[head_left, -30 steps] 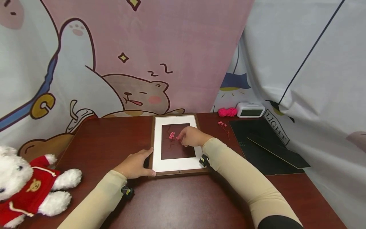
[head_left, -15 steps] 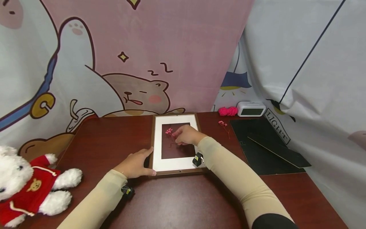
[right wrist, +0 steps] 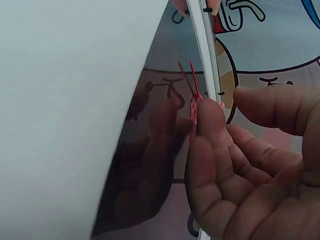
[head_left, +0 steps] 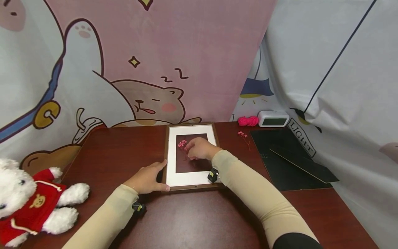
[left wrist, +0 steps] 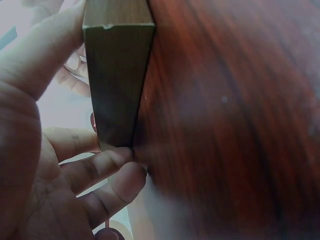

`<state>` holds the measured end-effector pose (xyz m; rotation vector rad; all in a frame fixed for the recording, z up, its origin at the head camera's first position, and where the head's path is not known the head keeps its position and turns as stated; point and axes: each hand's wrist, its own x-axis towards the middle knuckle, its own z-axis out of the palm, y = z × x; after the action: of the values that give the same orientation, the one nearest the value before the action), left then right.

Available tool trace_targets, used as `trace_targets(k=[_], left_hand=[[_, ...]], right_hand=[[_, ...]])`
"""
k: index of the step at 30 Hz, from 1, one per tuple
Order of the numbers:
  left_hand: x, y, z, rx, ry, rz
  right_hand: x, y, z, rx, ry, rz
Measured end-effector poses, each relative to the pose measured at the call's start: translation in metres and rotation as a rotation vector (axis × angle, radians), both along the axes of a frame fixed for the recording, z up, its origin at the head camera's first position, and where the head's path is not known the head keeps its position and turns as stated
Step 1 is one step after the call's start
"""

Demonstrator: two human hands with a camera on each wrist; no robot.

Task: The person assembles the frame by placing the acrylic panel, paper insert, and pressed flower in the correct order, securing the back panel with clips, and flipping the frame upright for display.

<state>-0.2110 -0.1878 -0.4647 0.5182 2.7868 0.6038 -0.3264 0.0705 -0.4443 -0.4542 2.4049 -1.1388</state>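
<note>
A brown picture frame [head_left: 199, 188] lies on the table, its white mat [head_left: 188, 178] around a dark glassy opening. My left hand [head_left: 148, 178] rests at the near left corner, thumb and fingers spread along two sides; the left wrist view shows fingertips against the frame's side [left wrist: 119, 80]. Over the opening, my right hand [head_left: 200, 148] touches a pink flower sprig [head_left: 182, 143]. In the right wrist view, fingertips press beside the sprig's thin stems [right wrist: 193, 80] on the reflective pane, with the thumb standing apart. Part of the sprig is hidden under the fingers.
Another pink sprig [head_left: 244, 137] lies right of the frame. Behind it are a bundle of pink yarn [head_left: 247, 121] and a white digital clock [head_left: 273, 119]. A black backing board [head_left: 280, 173] lies at the right. A plush toy [head_left: 37, 204] sits at the left edge.
My right hand has moved a little left over the opening, and the sprig has shifted left and slightly up with it. My left hand has stayed at the frame's corner.
</note>
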Motion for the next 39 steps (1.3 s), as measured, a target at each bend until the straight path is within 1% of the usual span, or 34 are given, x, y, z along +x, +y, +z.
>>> trace_targets(k=[4,8,13,17,19,22,27,30,34,39], left_hand=[[0.000,0.000,0.000,-0.002,0.004,-0.004],[0.000,0.000,0.000,-0.005,0.006,-0.005],[0.000,0.000,-0.001,-0.009,0.008,-0.003],[-0.001,-0.001,-0.001,-0.010,0.015,-0.014],[-0.001,-0.001,-0.001,-0.013,0.020,-0.020],[-0.001,-0.002,-0.001,-0.014,0.019,-0.021],[-0.001,-0.002,0.000,-0.013,0.011,-0.016],[0.000,-0.002,0.001,-0.015,0.013,-0.019],[0.000,-0.002,0.000,-0.016,0.014,-0.020],[-0.001,-0.002,-0.001,-0.012,0.014,-0.025]], right_hand=[[-0.002,0.013,0.003,0.074,0.095,0.007],[-0.007,0.037,0.006,0.073,0.158,-0.015],[-0.016,0.078,0.002,0.067,0.242,-0.049],[-0.021,0.113,-0.001,0.081,0.301,-0.085],[-0.023,0.132,-0.001,0.100,0.323,-0.102],[-0.024,0.160,-0.002,0.157,0.350,-0.124],[-0.027,0.201,-0.003,0.274,0.373,-0.143],[-0.028,0.219,-0.002,0.349,0.366,-0.141],[-0.027,0.234,-0.001,0.431,0.324,-0.131],[-0.028,0.244,-0.006,0.514,0.306,-0.130]])
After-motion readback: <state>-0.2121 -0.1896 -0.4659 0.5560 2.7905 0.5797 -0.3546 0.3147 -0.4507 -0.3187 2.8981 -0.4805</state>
